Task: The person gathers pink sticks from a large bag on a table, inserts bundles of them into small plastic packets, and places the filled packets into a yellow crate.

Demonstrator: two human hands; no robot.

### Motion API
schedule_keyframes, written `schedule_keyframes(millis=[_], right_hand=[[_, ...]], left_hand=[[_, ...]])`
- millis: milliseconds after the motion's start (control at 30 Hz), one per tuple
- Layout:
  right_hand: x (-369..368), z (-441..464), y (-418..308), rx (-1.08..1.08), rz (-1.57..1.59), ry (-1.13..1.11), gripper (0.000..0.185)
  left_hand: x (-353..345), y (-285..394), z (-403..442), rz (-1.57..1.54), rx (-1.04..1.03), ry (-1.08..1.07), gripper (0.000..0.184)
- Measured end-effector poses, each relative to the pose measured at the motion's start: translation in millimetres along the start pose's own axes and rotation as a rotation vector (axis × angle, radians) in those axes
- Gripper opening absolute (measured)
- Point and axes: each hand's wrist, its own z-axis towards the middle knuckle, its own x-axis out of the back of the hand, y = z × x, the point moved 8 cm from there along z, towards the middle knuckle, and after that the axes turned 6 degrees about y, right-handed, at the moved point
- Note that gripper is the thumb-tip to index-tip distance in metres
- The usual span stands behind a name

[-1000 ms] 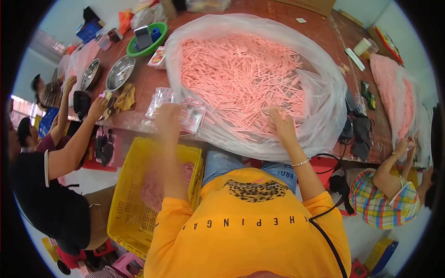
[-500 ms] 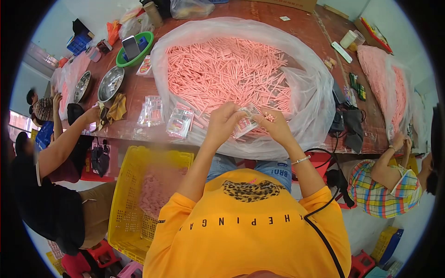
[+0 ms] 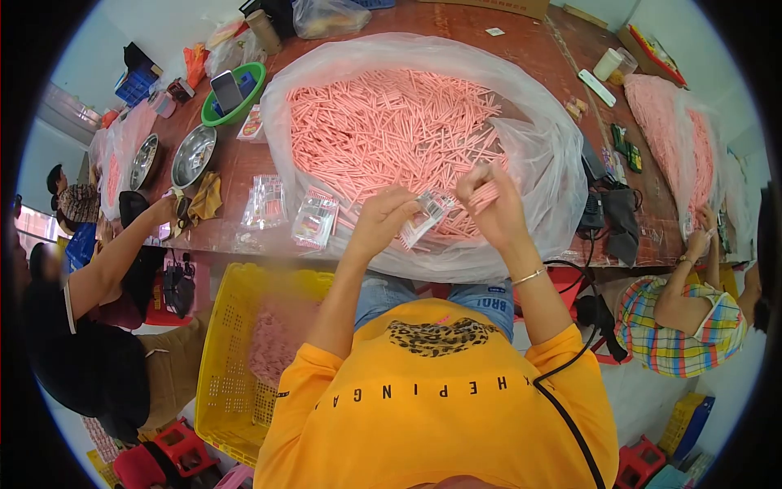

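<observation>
In my left hand (image 3: pixel 381 222) is a small clear printed plastic packet (image 3: pixel 425 218), pinched by its left side. My right hand (image 3: pixel 495 204), fingers curled, grips a small bundle of pink sticks (image 3: pixel 484 196) just right of the packet. Both hands are over the near edge of a large clear plastic bag (image 3: pixel 544 196) spread wide on the table. Inside the bag lies a big heap of loose pink sticks (image 3: pixel 383 122). Left of my hands, a stack of printed packets (image 3: pixel 314 218) and another pile of packets (image 3: pixel 265 200) rest on the table.
A yellow crate (image 3: pixel 220 383) stands below the table at left, holding pink packets. Metal bowls (image 3: pixel 194 155) and a green basket (image 3: pixel 259 78) with a phone sit on the red table (image 3: pixel 228 220). Co-workers sit on both sides. A black cable (image 3: pixel 599 326) hangs at right.
My right hand has moved up and away from the packet, and its bundle of sticks has turned more into view. The packet stays in my left hand, which has shifted slightly left.
</observation>
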Motion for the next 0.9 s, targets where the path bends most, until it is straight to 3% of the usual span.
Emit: schedule_keyframes(millis=[33, 133, 333, 433, 500, 567, 600, 667, 733, 833, 900], right_hand=[[-10.1, 2.1, -10.0, 0.088, 0.054, 0.084, 0.046], [-29.2, 8.3, -9.1, 0.075, 0.115, 0.032, 0.045], [-34.4, 13.9, 8.5, 0.1, -0.201, 0.053, 0.041], [-40.0, 9.9, 12.8, 0.109, -0.586, -0.004, 0.037], [-57.5, -2.0, 16.8, 0.148, -0.675, -0.055, 0.035], [-55.6, -4.1, 13.5, 0.208, -0.687, -0.008, 0.035], [-39.9, -2.6, 10.7, 0.249, -0.653, 0.065, 0.035], [-17.9, -4.3, 6.4, 0.271, -0.87, 0.123, 0.033], [-9.0, -8.0, 5.0, 0.225, -1.367, 0.093, 0.031], [-16.5, -7.1, 8.5, 0.149, -1.283, 0.099, 0.025], [-5.7, -5.6, -4.0, 0.35, -1.455, 0.102, 0.023]], left_hand=[[-2.1, 2.4, 0.6, -0.027, 0.008, -0.025, 0.013], [-12.2, 1.1, -0.4, -0.077, -0.004, -0.059, 0.013], [-18.7, -8.1, -7.0, -0.228, 0.117, 0.046, 0.016], [-19.8, -13.9, -11.1, -0.269, 0.152, 0.124, 0.017], [-19.0, -16.9, -14.4, -0.275, 0.18, 0.172, 0.017], [-16.3, -17.9, -15.4, -0.295, 0.236, 0.216, 0.018], [-11.5, -17.9, -13.6, -0.261, 0.168, 0.251, 0.019], [-2.8, -24.2, -12.1, -0.193, 0.032, 0.325, 0.021], [-4.6, -32.2, -13.8, -0.208, 0.05, 0.343, 0.022], [-14.6, -37.8, -14.2, -0.223, 0.097, 0.327, 0.023], [-13.4, -36.9, -12.1, -0.147, 0.065, 0.333, 0.025]])
